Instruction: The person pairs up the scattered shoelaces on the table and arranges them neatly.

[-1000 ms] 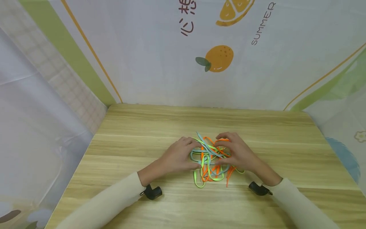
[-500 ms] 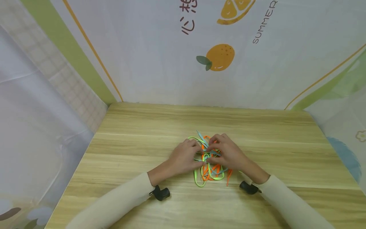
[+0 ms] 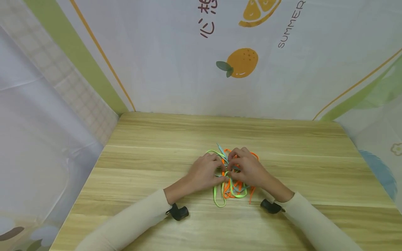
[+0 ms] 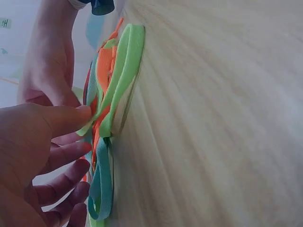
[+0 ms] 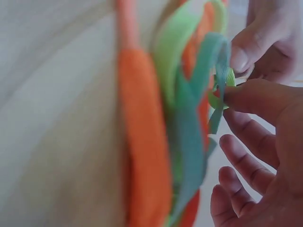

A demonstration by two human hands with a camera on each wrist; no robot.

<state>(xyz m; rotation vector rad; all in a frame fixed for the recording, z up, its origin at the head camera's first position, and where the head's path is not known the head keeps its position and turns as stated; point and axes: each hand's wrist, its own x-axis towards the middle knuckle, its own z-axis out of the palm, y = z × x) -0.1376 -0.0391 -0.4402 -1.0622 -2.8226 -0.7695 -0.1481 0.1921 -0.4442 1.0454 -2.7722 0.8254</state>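
Note:
A tangle of flat shoelaces lies on the wooden table, with an orange shoelace [image 5: 144, 137], a pale blue shoelace [image 5: 189, 137] and a neon green shoelace [image 4: 125, 71] looped over each other. My left hand [image 3: 204, 172] is at the tangle's left side, its thumb [image 4: 78, 118] on the green lace and its other fingers bent around. From the right, my right hand [image 3: 249, 169] reaches in, thumb and index finger pinching a small green loop [image 5: 231, 80] close to the left fingertips. Both hands cover part of the tangle in the head view.
The wooden table [image 3: 157, 139] runs back to a white printed cloth [image 3: 176, 76] hung behind it. More cloth [image 3: 41, 122] hangs at the left side. Small black wrist cameras, including the left one [image 3: 179, 212], sit under both sleeves.
Both hands have moved inward, bringing their fingertips close together over the middle of the tangle. The right hand shifted left, uncovering orange lace at its far right. The laces have barely shifted.

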